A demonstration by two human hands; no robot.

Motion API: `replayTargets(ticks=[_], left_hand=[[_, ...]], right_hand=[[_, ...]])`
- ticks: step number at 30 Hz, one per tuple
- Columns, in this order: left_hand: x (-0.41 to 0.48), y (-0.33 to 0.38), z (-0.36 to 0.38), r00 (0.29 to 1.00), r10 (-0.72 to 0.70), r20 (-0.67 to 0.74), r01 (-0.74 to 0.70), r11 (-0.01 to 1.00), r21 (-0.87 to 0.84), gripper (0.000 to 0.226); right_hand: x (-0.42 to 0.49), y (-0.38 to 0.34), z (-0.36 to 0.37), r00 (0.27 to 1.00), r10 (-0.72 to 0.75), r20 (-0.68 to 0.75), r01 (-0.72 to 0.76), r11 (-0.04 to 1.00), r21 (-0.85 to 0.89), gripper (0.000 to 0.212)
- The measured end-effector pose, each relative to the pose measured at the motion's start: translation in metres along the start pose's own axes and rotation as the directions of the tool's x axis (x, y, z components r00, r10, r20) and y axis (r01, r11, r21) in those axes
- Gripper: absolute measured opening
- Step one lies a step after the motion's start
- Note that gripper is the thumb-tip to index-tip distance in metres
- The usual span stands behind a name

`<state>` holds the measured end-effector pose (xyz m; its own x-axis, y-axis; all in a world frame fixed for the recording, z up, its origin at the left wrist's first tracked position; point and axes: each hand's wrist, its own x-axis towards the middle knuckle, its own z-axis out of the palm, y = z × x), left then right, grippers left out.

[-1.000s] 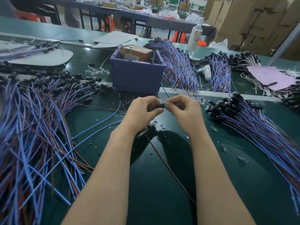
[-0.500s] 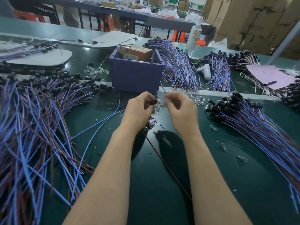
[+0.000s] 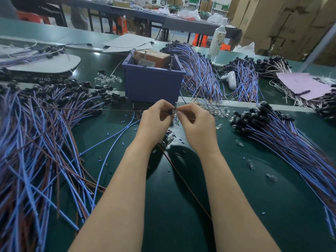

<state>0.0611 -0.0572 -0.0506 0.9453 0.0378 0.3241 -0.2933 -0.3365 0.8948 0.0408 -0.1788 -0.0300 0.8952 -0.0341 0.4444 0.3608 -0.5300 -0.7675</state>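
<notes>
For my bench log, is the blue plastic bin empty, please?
No, a brown cardboard box sits inside the blue plastic bin.

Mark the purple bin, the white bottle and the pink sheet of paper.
purple bin (image 3: 152, 84): head view, on its bare front wall.
white bottle (image 3: 217, 42): head view, on the middle of its body.
pink sheet (image 3: 300, 83): head view, on the bare middle of the paper.
</notes>
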Motion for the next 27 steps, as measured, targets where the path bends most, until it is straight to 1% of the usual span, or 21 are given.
replayTargets(ticks=[5,9,15,19,22,24,27], left_hand=[[0.000,0.000,0.002,1.000,0.020,0.021,-0.021,0.998,0.060,0.019],[-0.001,0.000,0.002,0.999,0.022,0.046,-0.026,0.995,0.098,0.021],[-0.004,0.005,0.004,0.994,0.054,0.094,-0.075,0.969,0.235,0.023],[-0.003,0.006,0.000,0.992,0.060,0.111,-0.087,0.960,0.266,0.017],[-0.002,0.005,-0.004,0.994,0.054,0.097,-0.089,0.913,0.399,0.017],[-0.001,0.005,-0.006,0.994,0.019,0.107,-0.066,0.885,0.461,0.016],[-0.001,0.005,-0.008,0.986,-0.018,0.167,-0.051,0.914,0.403,0.010]], right_hand=[[-0.001,0.001,0.000,0.999,-0.028,-0.035,0.026,0.998,-0.058,0.008],[-0.001,0.001,-0.001,0.998,-0.050,-0.033,0.045,0.989,-0.141,0.009],[0.001,0.004,0.000,1.000,-0.014,-0.013,0.010,0.975,-0.223,0.011],[0.003,0.006,-0.009,1.000,0.008,0.011,-0.006,0.979,-0.202,0.011],[0.004,0.010,-0.015,0.998,0.050,0.046,-0.041,0.983,-0.180,0.011],[0.005,0.013,-0.016,0.995,0.076,0.065,-0.066,0.987,-0.148,0.012],[0.005,0.015,-0.015,0.992,0.098,0.083,-0.089,0.990,-0.113,0.011]])
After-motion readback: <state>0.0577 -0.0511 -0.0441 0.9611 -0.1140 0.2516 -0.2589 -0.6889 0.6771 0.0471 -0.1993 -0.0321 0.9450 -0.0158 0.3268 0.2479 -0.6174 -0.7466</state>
